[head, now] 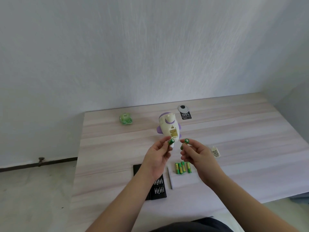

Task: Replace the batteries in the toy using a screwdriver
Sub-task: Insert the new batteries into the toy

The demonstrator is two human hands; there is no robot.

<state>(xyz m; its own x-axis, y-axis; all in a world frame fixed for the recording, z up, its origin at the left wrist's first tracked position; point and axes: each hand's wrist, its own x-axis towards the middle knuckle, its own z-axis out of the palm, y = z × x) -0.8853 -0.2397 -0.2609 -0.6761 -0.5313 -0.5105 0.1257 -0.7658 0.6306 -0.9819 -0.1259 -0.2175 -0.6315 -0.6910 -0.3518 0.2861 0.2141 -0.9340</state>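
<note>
A: What are the fingers doing?

B: The left hand (pixel 156 155) pinches a green battery (pixel 171 141) between thumb and fingertips, its end toward the camera. The right hand (pixel 198 154) pinches a second green battery (pixel 185 142) the same way. The two batteries are near each other but apart, both held above the table (pixel 250 139).

A: And the toy?

B: The white and purple toy (pixel 168 127) lies on the table just beyond the hands, toward the far edge and about midway across. Its battery compartment (pixel 173 132) is uncovered and faces up.

A: What lies under the hands?

B: Four more green batteries (pixel 182 167) lie side by side between the wrists. Just left of them is a slim screwdriver (pixel 170 178), and beside that, under the left wrist, an open black bit case (pixel 158 188), near the table's front edge.

A: Anything further out?

B: A small white cover piece (pixel 215 151) lies right of the right hand. By the far edge sit a green packet (pixel 125 119) and a black tag printed "100%" (pixel 185 113).
</note>
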